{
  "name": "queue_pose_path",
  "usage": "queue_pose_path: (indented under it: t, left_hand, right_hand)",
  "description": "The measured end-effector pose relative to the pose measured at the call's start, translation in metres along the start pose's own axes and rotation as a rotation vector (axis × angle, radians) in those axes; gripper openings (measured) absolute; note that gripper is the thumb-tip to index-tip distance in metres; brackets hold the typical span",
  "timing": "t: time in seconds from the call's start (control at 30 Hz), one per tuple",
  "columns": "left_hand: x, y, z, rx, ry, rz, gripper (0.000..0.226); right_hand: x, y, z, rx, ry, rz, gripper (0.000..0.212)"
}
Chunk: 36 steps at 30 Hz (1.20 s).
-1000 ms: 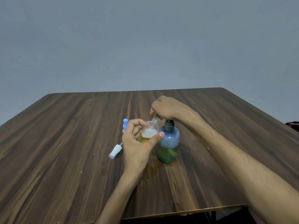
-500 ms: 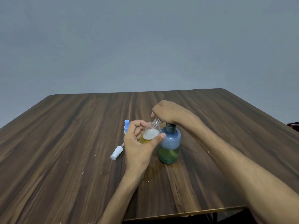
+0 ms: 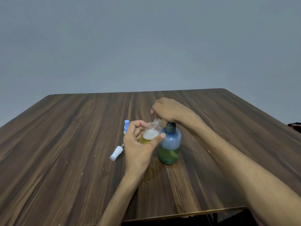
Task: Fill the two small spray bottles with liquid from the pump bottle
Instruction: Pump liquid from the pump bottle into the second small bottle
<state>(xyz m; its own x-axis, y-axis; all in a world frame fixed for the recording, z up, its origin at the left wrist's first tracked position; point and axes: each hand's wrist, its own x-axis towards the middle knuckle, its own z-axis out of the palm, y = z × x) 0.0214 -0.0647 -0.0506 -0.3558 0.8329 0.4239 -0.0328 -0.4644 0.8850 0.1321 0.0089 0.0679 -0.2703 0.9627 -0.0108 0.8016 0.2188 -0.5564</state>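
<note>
Gripping the small clear spray bottle (image 3: 150, 133) in your left hand (image 3: 138, 144), you are curling your fingers round its far side while your thumb is pressing across its front. You are holding it tilted, with its uncapped threaded neck leaning up and to the right, under your right hand (image 3: 169, 110). It is showing yellow liquid at the bottom and white foam above that. Your right hand is sitting on top of the pump bottle (image 3: 170, 144), knuckles up and fingers curled down over the pump head, which is hidden beneath them, so you are grasping the pump from above. How far the pump is pressed down cannot be told.

That pump bottle is standing upright on the wooden table (image 3: 65, 144), touching or just beside the small bottle you are holding. Its blue-tinted body is carrying a dark collar, and greenish liquid is filling about its lower third.

Behind your left hand, a second small spray bottle (image 3: 126, 127) is standing with its blue spray top on, mostly hidden by your fingers. To the left of your hand, a white spray cap (image 3: 116, 153) is lying on its side on the table. A faint wet patch (image 3: 153, 173) is showing on the wood near your left wrist.
</note>
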Motion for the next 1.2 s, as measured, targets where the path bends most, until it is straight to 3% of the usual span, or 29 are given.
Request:
queue_pose_path:
  t: [0.47,0.6,0.73,1.07,1.2]
  left_hand:
    - [-0.0003,-0.0011,-0.0003,0.003,0.008,0.000,0.059]
    - [0.0000,0.0000,0.0010,0.002,0.009,-0.008,0.059]
    - [-0.0006,0.0008,0.0005,0.005,0.006,-0.003,0.057]
    - [-0.0010,-0.0005,0.0001,0.024,0.012,-0.014,0.055]
    - [-0.0003,-0.0006,0.0007,0.026,0.011,-0.015,0.055]
  right_hand:
    - [-0.0003,0.0007,-0.0009,-0.010,0.038,-0.017,0.035]
    - [0.0013,0.0006,-0.0001,-0.023,-0.011,-0.016,0.044]
    - [0.0013,0.0021,-0.0013,-0.002,0.035,-0.021,0.034]
    - [0.0029,0.0026,-0.0018,-0.010,0.010,-0.020,0.035]
    - [0.0020,0.0044,0.0006,-0.010,0.000,-0.006,0.044]
